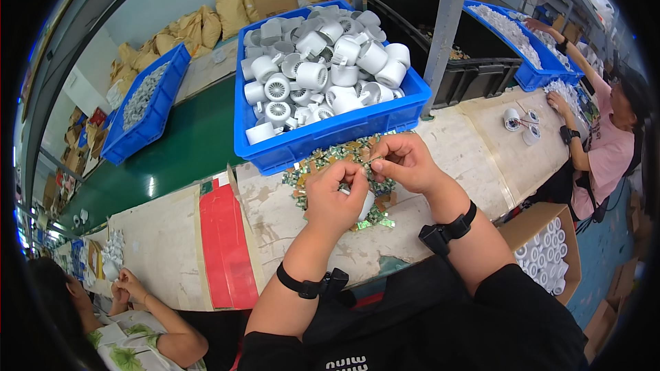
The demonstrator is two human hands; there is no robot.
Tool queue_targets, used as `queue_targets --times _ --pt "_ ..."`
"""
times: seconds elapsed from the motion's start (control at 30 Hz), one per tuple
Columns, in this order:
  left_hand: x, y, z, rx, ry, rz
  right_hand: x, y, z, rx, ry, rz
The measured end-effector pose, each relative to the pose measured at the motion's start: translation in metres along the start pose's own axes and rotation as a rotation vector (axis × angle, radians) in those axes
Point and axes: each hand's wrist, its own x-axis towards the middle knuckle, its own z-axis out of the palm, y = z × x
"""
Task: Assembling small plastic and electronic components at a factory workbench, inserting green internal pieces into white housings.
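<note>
In front of me, both hands meet above a loose pile of small green and tan circuit boards (383,214). My left hand (331,196) is closed, its thumb and forefinger pinched at the end of a small thin circuit board (367,164). From the other side, my right hand (408,163) pinches the same piece with its fingertips. A white rounded plastic housing (367,207) shows just below my left fingers, partly covered; whether that hand also touches it I cannot tell.
A blue crate (330,144) heaped with white fan housings (313,75) stands just beyond the pile. Black bins (474,79) are behind right. A green conveyor belt (151,178) runs left. Co-workers sit at left (148,316) and right (608,137). A carton of white cylinders (543,254) stands beside my right arm.
</note>
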Motion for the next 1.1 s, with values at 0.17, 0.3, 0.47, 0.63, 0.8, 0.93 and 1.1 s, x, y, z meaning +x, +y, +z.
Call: queue_targets --times 0.17,0.3,0.47,0.63,0.8,0.93,1.1 --pt "0.004 0.002 0.005 0.112 0.016 0.085 0.0 -0.002 -0.005 -0.227 0.018 -0.162" --pt "0.01 -0.01 -0.007 0.198 0.028 0.041 0.008 0.01 0.003 -0.404 0.094 -0.265" --pt "0.003 0.002 -0.092 0.541 0.048 0.101 -0.01 -0.034 -0.033 -0.674 0.253 -0.298" --pt "-0.026 -0.033 -0.203 0.756 0.192 -0.17 -0.063 -0.052 -0.199 -1.663 0.929 0.253" --pt "-0.075 -0.027 -0.205 1.381 0.067 -0.02 -0.102 -0.073 -0.273 -1.843 0.923 0.924" --pt "-0.08 -0.038 -0.212 1.237 0.202 0.01 -0.096 -0.054 -0.281 -1.939 0.897 0.691" --pt "0.02 -0.013 -0.168 0.911 0.214 0.099 -0.056 -0.091 -0.159 -1.525 0.691 -0.402"
